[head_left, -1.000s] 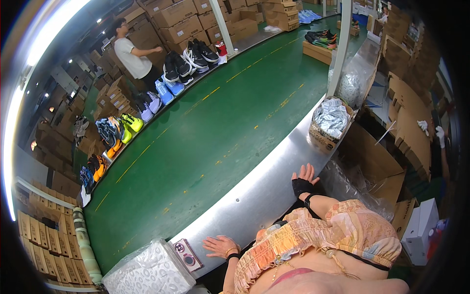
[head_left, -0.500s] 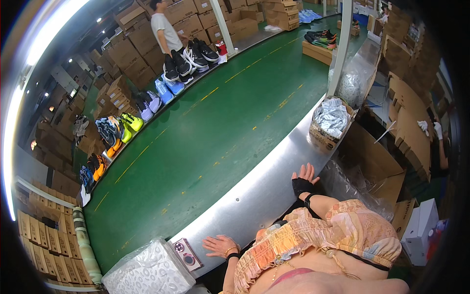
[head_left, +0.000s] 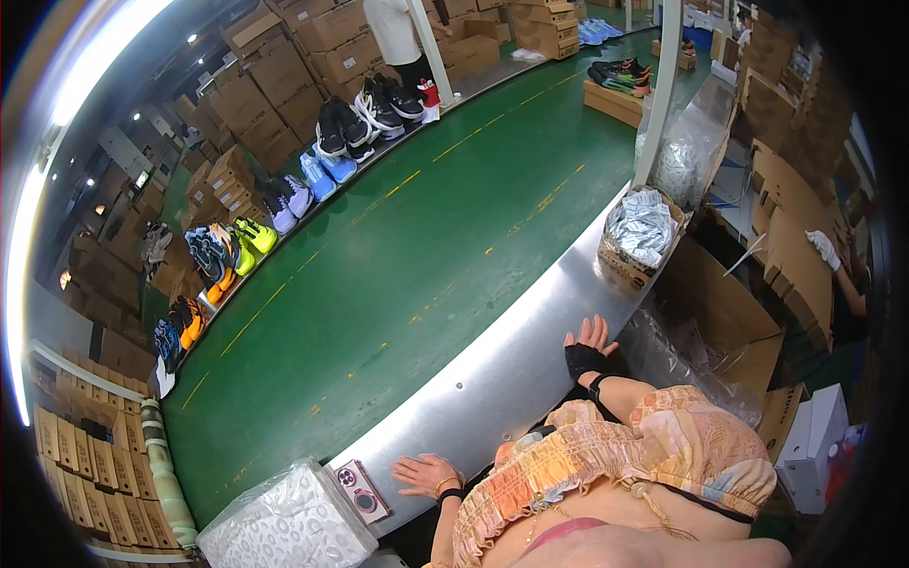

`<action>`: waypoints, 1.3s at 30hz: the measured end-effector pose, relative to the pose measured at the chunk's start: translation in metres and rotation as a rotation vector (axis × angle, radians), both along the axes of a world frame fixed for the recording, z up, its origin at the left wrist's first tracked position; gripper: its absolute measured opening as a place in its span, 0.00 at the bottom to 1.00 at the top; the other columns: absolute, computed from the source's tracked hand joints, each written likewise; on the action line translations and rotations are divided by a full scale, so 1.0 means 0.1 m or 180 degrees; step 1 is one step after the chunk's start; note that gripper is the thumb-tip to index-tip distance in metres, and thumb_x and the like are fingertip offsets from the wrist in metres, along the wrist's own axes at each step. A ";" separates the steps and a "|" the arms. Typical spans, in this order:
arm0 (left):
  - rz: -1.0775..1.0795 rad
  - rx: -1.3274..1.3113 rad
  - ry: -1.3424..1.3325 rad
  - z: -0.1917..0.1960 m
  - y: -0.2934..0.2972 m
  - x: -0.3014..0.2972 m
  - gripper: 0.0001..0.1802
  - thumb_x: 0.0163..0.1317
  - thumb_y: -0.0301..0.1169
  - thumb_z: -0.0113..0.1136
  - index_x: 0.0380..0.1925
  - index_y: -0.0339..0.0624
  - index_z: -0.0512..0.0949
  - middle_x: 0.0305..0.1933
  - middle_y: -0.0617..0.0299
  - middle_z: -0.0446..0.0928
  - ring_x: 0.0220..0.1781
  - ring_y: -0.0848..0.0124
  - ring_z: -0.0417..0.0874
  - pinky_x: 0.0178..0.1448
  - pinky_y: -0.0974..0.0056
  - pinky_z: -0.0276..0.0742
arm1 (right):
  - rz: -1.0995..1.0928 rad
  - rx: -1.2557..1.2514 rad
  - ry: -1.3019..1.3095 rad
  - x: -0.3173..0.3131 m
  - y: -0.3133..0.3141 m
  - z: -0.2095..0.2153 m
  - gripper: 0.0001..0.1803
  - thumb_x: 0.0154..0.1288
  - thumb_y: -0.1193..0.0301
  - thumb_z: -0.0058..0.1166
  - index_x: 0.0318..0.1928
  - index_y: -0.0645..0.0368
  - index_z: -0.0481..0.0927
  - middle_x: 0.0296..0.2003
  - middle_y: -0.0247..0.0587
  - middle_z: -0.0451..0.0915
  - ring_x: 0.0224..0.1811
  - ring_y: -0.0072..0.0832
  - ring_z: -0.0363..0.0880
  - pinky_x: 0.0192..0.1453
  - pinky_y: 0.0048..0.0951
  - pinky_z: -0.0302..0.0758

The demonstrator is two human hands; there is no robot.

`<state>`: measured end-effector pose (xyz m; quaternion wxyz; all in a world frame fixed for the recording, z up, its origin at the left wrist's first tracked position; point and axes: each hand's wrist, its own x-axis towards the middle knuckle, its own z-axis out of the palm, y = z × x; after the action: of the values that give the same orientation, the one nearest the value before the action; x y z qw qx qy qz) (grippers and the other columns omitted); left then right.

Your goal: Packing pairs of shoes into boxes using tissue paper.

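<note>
My left hand [head_left: 428, 473] lies flat on the metal ledge [head_left: 473, 398], fingers spread and holding nothing. Just left of it is a pink phone [head_left: 363, 491], its camera lenses facing up. Farther right, my right hand [head_left: 589, 348], in a black fingerless glove, rests on the same ledge with its fingers apart. It is empty too. Beyond both hands runs the green conveyor belt [head_left: 379, 293] with worn yellow marks. A clear-wrapped pack of white patterned sheets [head_left: 289, 521] sits left of the phone.
A carton of crumpled white packets [head_left: 644, 227] stands on the ledge at right. Pairs of shoes [head_left: 317, 175] line the belt's far edge. Dark shoes [head_left: 620, 76] rest on a brown box [head_left: 614, 102]. A co-worker's white-gloved hand [head_left: 824, 249] is beside cardboard at right.
The person in the white shirt has walked right, to the post. The co-worker's gloved hand has shifted. Yellow belt marks have crept slightly toward the lower left. My hands stay put.
</note>
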<state>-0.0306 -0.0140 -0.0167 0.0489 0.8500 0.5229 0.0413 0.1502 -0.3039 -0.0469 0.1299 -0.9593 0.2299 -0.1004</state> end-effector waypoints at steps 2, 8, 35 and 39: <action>0.0006 -0.0020 -0.0004 0.02 -0.01 0.01 0.27 0.59 0.39 0.36 0.57 0.38 0.58 0.66 0.53 0.48 0.68 0.58 0.45 0.64 0.40 0.34 | -0.0005 0.0019 0.0018 0.00 0.00 0.02 0.29 0.52 0.55 0.49 0.53 0.53 0.63 0.61 0.37 0.51 0.65 0.32 0.43 0.56 0.67 0.44; 0.0009 -0.0050 0.0025 0.03 -0.01 0.01 0.28 0.59 0.40 0.35 0.58 0.38 0.57 0.66 0.53 0.48 0.68 0.58 0.44 0.64 0.41 0.34 | -0.0006 0.0005 0.0027 0.00 -0.01 0.02 0.29 0.51 0.55 0.49 0.53 0.53 0.63 0.61 0.37 0.51 0.65 0.32 0.43 0.56 0.67 0.44; -0.0022 0.0035 -0.0059 -0.01 0.00 0.00 0.27 0.58 0.38 0.38 0.57 0.38 0.59 0.65 0.52 0.50 0.68 0.57 0.46 0.63 0.40 0.36 | 0.0021 0.0031 0.0035 -0.01 -0.01 0.01 0.30 0.51 0.55 0.48 0.54 0.54 0.63 0.61 0.37 0.50 0.66 0.32 0.42 0.56 0.67 0.44; 0.0010 0.0090 -0.0075 -0.05 0.01 -0.01 0.27 0.57 0.38 0.38 0.56 0.38 0.59 0.65 0.52 0.51 0.67 0.57 0.47 0.63 0.39 0.36 | 0.0041 0.0021 0.0040 0.00 -0.02 -0.02 0.29 0.52 0.54 0.47 0.54 0.53 0.61 0.61 0.37 0.49 0.66 0.32 0.41 0.57 0.67 0.43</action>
<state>-0.0314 -0.0127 -0.0218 0.0429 0.8492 0.5231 0.0589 0.1498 -0.3057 -0.0487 0.1322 -0.9609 0.2248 -0.0928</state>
